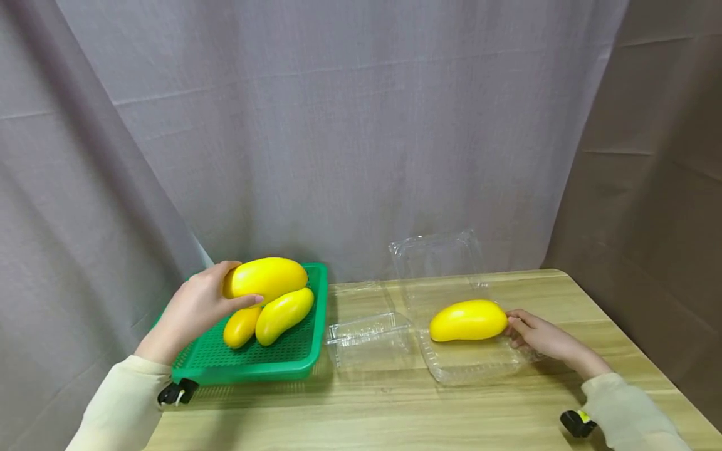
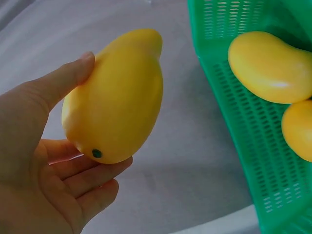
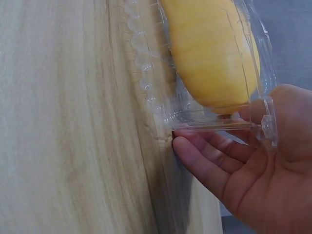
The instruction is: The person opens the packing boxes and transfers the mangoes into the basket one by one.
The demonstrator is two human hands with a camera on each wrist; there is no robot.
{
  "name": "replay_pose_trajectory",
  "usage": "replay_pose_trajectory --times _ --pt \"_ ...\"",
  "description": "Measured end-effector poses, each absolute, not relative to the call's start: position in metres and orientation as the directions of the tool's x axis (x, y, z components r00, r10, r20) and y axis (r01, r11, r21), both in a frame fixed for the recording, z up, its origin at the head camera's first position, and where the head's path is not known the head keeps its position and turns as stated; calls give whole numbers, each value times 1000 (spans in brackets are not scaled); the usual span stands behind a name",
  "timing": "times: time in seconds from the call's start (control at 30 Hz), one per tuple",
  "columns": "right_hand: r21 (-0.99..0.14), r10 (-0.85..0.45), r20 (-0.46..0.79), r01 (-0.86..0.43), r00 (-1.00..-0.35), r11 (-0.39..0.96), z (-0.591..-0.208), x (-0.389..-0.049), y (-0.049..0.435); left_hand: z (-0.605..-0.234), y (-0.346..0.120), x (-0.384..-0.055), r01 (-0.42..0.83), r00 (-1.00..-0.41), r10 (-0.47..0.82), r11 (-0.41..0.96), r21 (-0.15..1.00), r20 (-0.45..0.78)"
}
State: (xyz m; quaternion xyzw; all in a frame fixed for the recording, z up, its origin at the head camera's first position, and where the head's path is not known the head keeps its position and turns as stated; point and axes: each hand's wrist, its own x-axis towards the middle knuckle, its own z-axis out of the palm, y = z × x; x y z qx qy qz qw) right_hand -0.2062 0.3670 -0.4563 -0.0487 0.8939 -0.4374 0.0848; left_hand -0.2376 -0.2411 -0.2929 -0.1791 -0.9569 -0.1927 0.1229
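My left hand (image 1: pixel 194 307) holds a large yellow mango (image 1: pixel 269 279) above the green basket (image 1: pixel 320 319), thumb on one side and fingers on the other. In the left wrist view this mango (image 2: pixel 117 97) hangs apart from the basket, a dark spot on its end. Two more mangoes, a longer one (image 1: pixel 284 316) and a smaller orange-yellow one (image 1: pixel 241 329), lie in the basket. Another mango (image 1: pixel 468 321) lies in an open clear plastic box (image 1: pixel 451 374). My right hand (image 1: pixel 541 338) grips this box's right end beside the mango's tip; the right wrist view shows fingers (image 3: pixel 200 161) against the end wall.
A second clear plastic box (image 1: pixel 369 344) stands between the basket and the mango's box. The raised lid (image 1: pixel 434 254) leans at the back, near a grey curtain (image 1: pixel 361 138). The wooden table (image 1: pixel 372 413) has its right edge beyond my right hand.
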Motion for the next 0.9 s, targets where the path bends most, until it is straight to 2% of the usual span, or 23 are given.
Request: replay_pose_trajectory --times 0.23,0.43,0.9 --pt "-778 -148 -134 12 -980 628 -456 -205 368 -315 -247 -248 413 -902 336 856 311 272" --pt "-807 -139 -163 51 -977 588 -456 -204 368 -336 -247 -252 426 -900 366 849 311 236" --pt "-833 -139 -158 57 -978 551 -459 -201 369 -374 -245 -253 424 -905 390 842 333 169"
